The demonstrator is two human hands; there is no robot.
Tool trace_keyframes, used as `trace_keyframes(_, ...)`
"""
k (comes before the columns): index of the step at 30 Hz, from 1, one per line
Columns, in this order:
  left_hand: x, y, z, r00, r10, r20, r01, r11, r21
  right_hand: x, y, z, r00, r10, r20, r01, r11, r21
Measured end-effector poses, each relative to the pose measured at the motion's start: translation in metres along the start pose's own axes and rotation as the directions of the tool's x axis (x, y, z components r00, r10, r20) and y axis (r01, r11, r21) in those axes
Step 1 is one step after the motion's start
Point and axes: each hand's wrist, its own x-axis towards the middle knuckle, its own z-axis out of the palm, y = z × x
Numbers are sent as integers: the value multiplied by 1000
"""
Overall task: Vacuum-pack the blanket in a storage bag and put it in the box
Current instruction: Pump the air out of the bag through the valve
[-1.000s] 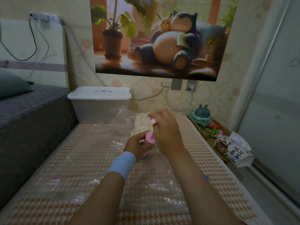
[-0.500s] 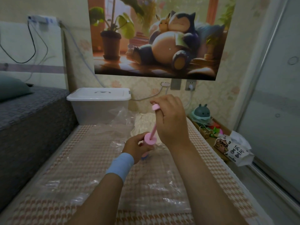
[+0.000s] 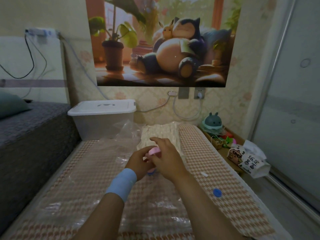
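Observation:
A clear plastic storage bag (image 3: 97, 191) lies flat on the checked mattress, and a cream blanket (image 3: 161, 134) shows at its far end. A small pink hand pump (image 3: 154, 151) stands on the bag's blue valve (image 3: 151, 172). My left hand (image 3: 138, 162), with a blue wristband, grips the pump's body. My right hand (image 3: 166, 160) holds the pump's top, its index finger stretched forward. The white lidded storage box (image 3: 102, 118) stands at the head of the mattress.
A blue valve cap (image 3: 217, 192) and a small white clip (image 3: 204, 174) lie on the mattress to my right. A grey bed (image 3: 31, 135) runs along the left. Toys and a printed paper bag (image 3: 247, 161) sit on the floor right, beside a sliding door.
My right hand pulled the pump handle up, then pushed it back down onto the pump body. My left hand stayed on the pump.

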Motion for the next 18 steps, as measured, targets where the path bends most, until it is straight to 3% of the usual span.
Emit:
trace_keyframes(4, 8, 6, -15, 996, 28, 88, -46, 976, 212, 4, 6, 0, 997, 78, -11, -76, 988, 131)
trace_keyframes(8, 10, 27, -27, 989, 63, -133, -30, 971, 236, 8, 6, 1, 990, 139, 22, -139, 944, 298)
trace_keyframes(11, 8, 48, -29, 974, 177, -139, -129, 946, 296, 16, 6, 9, 987, 150, 53, -159, 945, 284)
trace_keyframes(14, 11, 48, -29, 987, 159, -11, -131, 849, 513, 22, 7, 17, 987, 129, 92, -147, 959, 241)
trace_keyframes(18, 19, 50, -30, 984, 173, -34, -113, 769, 630, 28, 9, 22, 988, 115, 107, -135, 970, 204)
